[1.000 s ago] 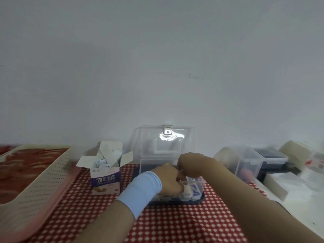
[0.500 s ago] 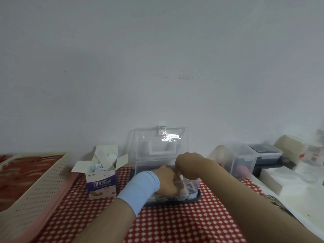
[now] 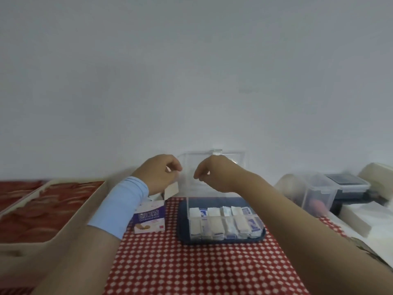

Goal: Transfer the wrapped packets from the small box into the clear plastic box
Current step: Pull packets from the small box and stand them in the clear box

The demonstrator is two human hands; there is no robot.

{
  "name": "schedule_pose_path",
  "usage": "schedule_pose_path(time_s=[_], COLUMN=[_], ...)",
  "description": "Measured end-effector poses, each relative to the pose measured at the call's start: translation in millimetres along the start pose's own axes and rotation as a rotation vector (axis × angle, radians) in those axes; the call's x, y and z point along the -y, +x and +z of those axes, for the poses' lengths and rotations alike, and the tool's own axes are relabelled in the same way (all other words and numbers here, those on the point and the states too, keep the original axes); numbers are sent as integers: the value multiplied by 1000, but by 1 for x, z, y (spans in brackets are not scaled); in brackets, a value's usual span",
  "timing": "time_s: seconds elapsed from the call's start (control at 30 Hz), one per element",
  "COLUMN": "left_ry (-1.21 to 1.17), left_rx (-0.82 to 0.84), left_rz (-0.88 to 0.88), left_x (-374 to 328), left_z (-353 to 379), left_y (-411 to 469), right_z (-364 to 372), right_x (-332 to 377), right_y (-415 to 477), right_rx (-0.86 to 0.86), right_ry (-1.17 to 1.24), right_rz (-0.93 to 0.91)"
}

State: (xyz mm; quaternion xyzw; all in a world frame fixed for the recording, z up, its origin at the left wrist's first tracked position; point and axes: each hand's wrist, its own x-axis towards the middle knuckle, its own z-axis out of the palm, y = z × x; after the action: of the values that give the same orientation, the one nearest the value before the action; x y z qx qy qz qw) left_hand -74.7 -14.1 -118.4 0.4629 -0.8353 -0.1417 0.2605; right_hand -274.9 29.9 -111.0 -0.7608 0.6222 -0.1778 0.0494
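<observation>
left hand (image 3: 158,174): fingers curled, contents unclear, just above small box (image 3: 150,217), nearer hand to it | right hand (image 3: 214,174): fingertips drawn together, hold unclear, over clear plastic box (image 3: 260,227) | packets (image 3: 217,226): upright row inside it, right of small box

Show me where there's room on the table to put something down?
The biggest bare patch is the red checked cloth in front of the small box and the blue tray. A narrow strip of cloth also runs between those two. The left side is taken by the big basket, and the right is crowded with plastic tubs.
</observation>
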Motion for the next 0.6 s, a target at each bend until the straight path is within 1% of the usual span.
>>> schedule_pose_path(time_s=[0.1,0.17,0.23,0.3,0.37,0.47,0.6], left_ry=[53,67,75,140,197,122,34], left_rx=[-46,-40,-21,5,-18,-60,-69], left_rz=[-103,-172,-205,-201,-194,-184,-182], left_x=[36,57,70,79,83,91,98], left_z=[-12,-15,-13,-8,-2,6,6], left_y=[-6,-14,-20,-27,-32,-30,-28], right_z=[11,21,32,44,54,65,77], right_x=[30,48,57,66,71,75,81], right_y=[13,22,29,38,46,60,74], right_rx=[18,31,41,65,95,126,27], right_ry=[34,38,32,20,-23,-111,-149], right_rz=[-48,-69,-71,-55,-30,18,79])
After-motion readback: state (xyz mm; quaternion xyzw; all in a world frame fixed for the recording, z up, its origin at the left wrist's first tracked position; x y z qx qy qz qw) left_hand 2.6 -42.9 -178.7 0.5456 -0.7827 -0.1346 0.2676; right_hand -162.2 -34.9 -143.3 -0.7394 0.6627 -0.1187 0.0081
